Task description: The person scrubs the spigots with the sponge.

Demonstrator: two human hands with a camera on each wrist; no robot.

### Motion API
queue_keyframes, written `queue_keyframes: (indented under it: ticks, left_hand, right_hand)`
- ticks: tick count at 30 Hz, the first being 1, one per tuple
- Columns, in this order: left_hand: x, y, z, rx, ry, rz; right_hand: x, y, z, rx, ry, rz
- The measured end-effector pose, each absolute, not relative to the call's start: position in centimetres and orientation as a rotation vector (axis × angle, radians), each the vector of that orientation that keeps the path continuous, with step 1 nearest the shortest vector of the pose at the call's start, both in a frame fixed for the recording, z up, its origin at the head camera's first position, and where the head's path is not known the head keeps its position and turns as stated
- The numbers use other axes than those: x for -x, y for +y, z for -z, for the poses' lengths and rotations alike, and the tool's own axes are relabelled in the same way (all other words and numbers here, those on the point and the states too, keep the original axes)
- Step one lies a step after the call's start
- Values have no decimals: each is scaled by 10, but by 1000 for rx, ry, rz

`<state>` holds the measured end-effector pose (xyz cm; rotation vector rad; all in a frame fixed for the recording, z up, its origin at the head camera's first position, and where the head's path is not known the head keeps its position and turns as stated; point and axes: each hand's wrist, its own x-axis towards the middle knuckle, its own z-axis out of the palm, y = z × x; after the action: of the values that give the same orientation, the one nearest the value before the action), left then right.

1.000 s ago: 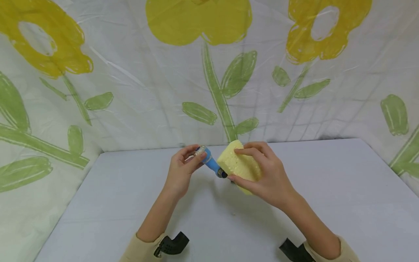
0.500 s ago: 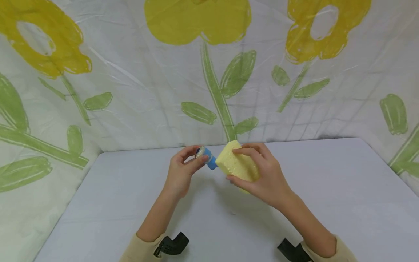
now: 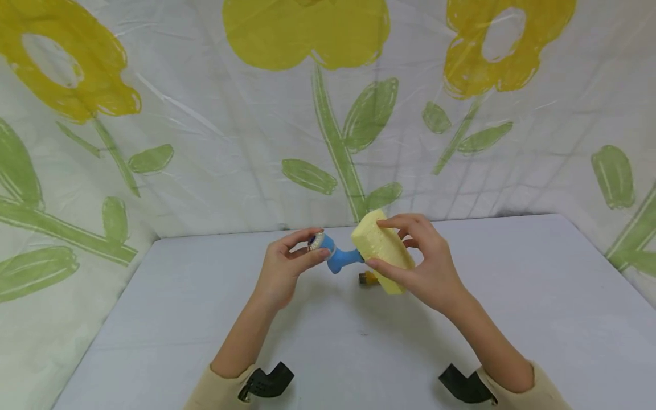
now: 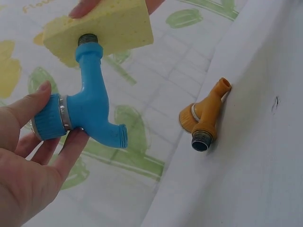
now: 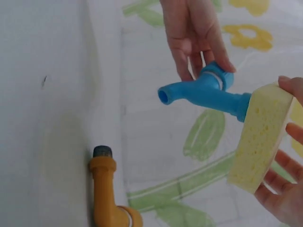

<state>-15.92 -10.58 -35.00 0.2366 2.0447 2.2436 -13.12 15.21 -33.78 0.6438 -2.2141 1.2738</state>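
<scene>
behind blue tap (image 4: 92, 101) and yellow sponge (image 4: 118, 26), faint partial lettering (image 4: 34, 6): "flow"

Lettering "Flow" (image 4: 38, 6), yellow, on floral backdrop (image 4: 158, 66)

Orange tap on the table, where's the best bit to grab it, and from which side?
Probably the round knob of the orange tap, pinched from above: it sticks up off the table, so it should be easy to reach, while the spout end lies close against the tabletop.

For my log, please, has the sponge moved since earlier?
Yes: in the head view, the sponge moved right and slightly up relative to the middle painted stem.
</scene>
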Motion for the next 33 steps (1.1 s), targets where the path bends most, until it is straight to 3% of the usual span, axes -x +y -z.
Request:
queue_keyframes:
  ticks: [16,33]
  left_hand:
    - [157,-104,348,-225,2094,-2246]
    - [159,-112,349,-554,1920,-2140]
  right_hand:
    - [133,154,337,-706,-2186,-1178]
    - [132,160,331,-591,-2210,-1172]
